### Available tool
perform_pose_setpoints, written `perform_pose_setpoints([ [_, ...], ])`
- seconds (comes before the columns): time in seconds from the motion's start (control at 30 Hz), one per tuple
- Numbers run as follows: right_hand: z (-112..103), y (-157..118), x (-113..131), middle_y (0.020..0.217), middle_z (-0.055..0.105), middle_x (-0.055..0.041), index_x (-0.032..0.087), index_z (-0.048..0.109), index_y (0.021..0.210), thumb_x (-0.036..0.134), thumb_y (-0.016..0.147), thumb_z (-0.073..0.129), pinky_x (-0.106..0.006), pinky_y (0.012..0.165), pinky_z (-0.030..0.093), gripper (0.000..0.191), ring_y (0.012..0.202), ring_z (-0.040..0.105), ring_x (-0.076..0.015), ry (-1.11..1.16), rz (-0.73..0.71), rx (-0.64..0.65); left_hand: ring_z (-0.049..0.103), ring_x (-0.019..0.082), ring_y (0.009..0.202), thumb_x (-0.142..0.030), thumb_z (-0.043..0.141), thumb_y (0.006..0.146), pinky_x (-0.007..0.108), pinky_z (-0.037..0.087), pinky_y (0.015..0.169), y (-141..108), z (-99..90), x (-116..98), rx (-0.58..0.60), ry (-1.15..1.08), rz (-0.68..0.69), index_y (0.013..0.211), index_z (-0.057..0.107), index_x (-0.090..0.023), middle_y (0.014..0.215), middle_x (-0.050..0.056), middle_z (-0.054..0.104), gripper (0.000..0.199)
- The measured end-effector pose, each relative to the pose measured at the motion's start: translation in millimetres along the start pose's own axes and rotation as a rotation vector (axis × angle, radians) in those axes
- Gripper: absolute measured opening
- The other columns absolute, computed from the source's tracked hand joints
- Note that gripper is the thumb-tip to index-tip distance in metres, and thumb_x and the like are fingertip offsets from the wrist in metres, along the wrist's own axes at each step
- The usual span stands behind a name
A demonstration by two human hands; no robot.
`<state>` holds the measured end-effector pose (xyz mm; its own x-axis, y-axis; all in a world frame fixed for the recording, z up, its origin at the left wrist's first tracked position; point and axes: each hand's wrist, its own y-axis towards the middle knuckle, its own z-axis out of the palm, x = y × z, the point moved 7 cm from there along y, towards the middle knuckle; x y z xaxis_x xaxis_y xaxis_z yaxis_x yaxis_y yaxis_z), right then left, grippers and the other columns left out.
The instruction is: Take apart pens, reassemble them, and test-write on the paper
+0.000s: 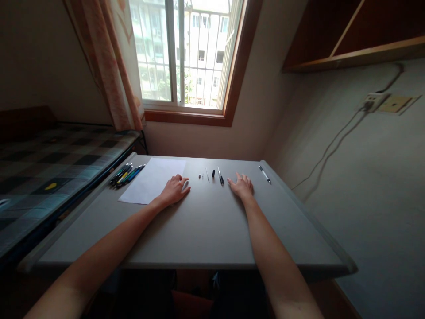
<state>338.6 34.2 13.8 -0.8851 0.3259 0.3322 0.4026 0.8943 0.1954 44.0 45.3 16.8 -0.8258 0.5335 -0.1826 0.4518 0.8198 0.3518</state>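
My left hand (174,189) lies on the right edge of a white sheet of paper (149,177), fingers apart and holding nothing. My right hand (241,184) rests open on the table, palm down. Between the two hands several pen parts lie in a row: a tiny dark piece (199,176), a very small thin piece (202,176), a slim refill (207,175), a short black cap or grip (213,173) and a pen barrel with a dark lower end (220,176). The barrel is nearest to my right hand.
A heap of several pens (124,176) lies left of the paper. One whole pen (264,174) sits near the right edge of the grey table (199,235). A bed (66,168) stands at the left, a wall socket (375,102) with a cord at the right.
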Motion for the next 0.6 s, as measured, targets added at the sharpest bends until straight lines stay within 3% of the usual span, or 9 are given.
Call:
perform_pose_setpoints([
  [0.17, 2.9, -0.9, -0.2, 0.135, 0.040, -0.0134, 0.021, 0.042, 0.133, 0.053, 0.083, 0.040, -0.040, 0.099, 0.025, 0.060, 0.123, 0.034, -0.0282, -0.020, 0.006, 0.036, 0.049, 0.026, 0.097, -0.049, 0.044, 0.084, 0.038, 0.040, 0.084, -1.1, -0.3, 1.3, -0.003, 0.036, -0.016, 0.111, 0.057, -0.022, 0.106, 0.011, 0.051, 0.041],
  [0.6, -1.3, -4.5, 7.7, 0.128, 0.048, -0.0113, 0.021, 0.057, 0.118, 0.045, 0.081, 0.047, -0.040, 0.097, 0.029, 0.044, 0.118, 0.039, -0.0282, -0.057, -0.047, 0.058, 0.050, 0.024, 0.108, -0.049, 0.041, 0.086, 0.035, 0.038, 0.095, 0.4, 8.1, 3.7, -0.013, -0.077, 0.007, 0.115, 0.054, -0.016, 0.117, 0.014, 0.050, 0.046],
])
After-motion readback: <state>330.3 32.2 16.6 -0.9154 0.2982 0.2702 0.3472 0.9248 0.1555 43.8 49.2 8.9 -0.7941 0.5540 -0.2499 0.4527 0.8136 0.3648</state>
